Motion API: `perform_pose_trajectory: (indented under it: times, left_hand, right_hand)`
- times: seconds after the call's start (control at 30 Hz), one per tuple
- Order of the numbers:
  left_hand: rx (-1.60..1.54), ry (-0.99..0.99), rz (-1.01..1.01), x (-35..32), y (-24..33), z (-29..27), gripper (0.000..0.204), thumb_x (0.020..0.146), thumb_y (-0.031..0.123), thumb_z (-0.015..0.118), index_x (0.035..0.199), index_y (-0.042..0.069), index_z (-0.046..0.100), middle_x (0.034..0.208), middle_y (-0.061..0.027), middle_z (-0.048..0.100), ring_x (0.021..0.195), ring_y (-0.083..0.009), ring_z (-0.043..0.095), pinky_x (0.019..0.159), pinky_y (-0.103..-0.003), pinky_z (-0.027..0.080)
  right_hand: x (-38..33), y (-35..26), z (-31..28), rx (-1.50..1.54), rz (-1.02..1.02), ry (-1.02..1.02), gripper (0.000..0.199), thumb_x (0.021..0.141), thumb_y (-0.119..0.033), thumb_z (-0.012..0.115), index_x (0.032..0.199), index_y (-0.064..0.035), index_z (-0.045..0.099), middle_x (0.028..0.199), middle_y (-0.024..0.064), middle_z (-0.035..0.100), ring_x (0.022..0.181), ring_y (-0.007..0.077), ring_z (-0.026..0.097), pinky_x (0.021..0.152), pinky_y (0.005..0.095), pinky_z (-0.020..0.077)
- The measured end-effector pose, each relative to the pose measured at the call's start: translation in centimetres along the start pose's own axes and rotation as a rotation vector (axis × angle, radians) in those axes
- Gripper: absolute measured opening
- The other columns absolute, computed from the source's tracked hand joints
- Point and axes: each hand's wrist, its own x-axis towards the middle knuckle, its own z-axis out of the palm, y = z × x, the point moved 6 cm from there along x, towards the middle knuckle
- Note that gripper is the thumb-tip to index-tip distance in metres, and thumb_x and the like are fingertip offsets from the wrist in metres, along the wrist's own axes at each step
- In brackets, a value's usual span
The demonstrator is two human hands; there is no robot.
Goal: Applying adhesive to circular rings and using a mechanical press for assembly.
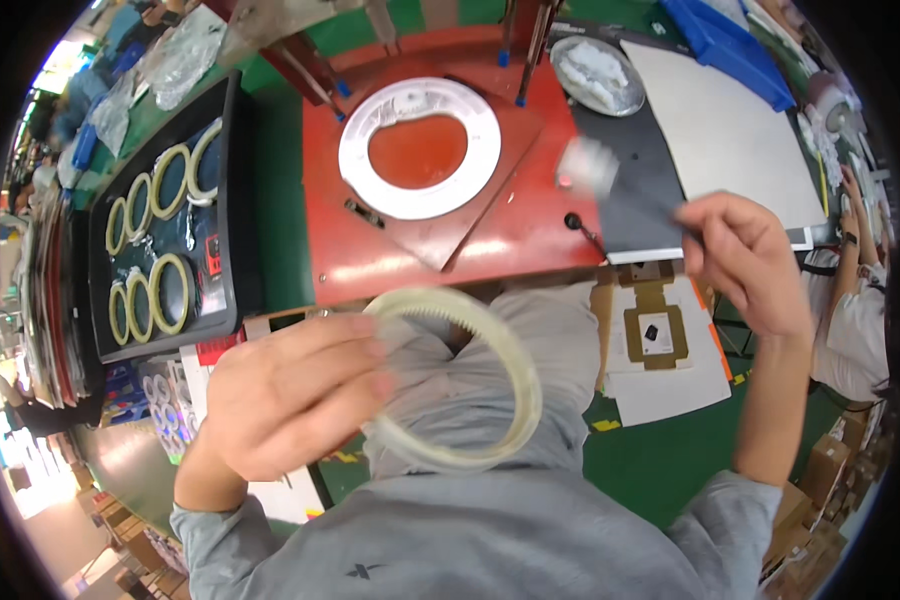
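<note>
Two bare hands worked over a red bench.
Left hand clasped a pale translucent toothed plastic ring; right hand pinched a thin dark brush with a blurred white tip.

A green-topped counter fills the middle of the view, carrying a red fixture plate with a white ring-shaped disc set on it. To the left sits a black rectangular tray with rows of pale yellow rings. To the right lie a dark mat, a large white sheet, a round metal dish and a blue plastic bin. Clear plastic bags crowd the far left corner. Brown cardboard boxes stand on the floor at lower right. Bright daylight glares in at the far left edge.
</note>
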Motion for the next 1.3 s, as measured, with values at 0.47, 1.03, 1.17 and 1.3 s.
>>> perform_pose_trajectory:
  times: [0.47, 1.03, 1.17, 1.3]
  left_hand:
    - [-0.154, 0.366, -0.493, -4.5, -3.3, 0.3, 0.033, 0.076, -0.006, 0.072, 0.109, -0.004, 0.073, 0.106, -0.0185, 0.071, 0.093, -0.0277, 0.07, 0.077, -0.032, 0.055]
    - [-0.816, 0.904, -0.961, -1.5, -9.7, 6.9, 0.02, 0.099, 0.006, 0.072, 0.108, 0.0, 0.055, 0.09, -0.0052, 0.065, 0.08, -0.007, 0.062, 0.07, -0.022, 0.051]
    - [-0.647, 0.918, -0.951, -0.4, -11.0, 6.8, 0.022, 0.098, 0.008, 0.074, 0.103, -0.001, 0.054, 0.083, -0.0057, 0.064, 0.074, -0.007, 0.061, 0.062, -0.023, 0.049]
    - [-0.419, 0.82, -0.962, 0.1, -11.5, 5.7, 0.018, 0.097, 0.011, 0.071, 0.096, -0.001, 0.059, 0.077, -0.0104, 0.066, 0.071, -0.016, 0.063, 0.064, -0.031, 0.051]
  right_hand:
    - [6.8, 7.2, -5.1, -0.865, -0.504, 0.899, 0.019, 0.096, -0.004, 0.068, 0.115, -0.0008, 0.07, 0.108, 0.016, 0.069, 0.096, 0.0304, 0.067, 0.087, 0.0392, 0.0536]
    - [6.7, -3.7, 20.4, -0.93, -0.922, 0.357, 0.034, 0.078, -0.02, 0.083, 0.104, -0.0057, 0.067, 0.105, 0.0096, 0.059, 0.102, 0.0318, 0.056, 0.086, 0.0462, 0.0428]
    - [8.6, -4.2, 19.7, -1.006, -0.965, 0.39, 0.028, 0.078, -0.017, 0.082, 0.097, -0.0058, 0.066, 0.099, 0.0091, 0.056, 0.096, 0.0319, 0.054, 0.079, 0.0455, 0.0395]
    - [10.7, -4.9, 17.7, -0.975, -0.833, 0.273, 0.019, 0.081, -0.015, 0.082, 0.094, -0.0073, 0.071, 0.099, 0.0085, 0.059, 0.102, 0.0323, 0.053, 0.088, 0.0454, 0.0405]
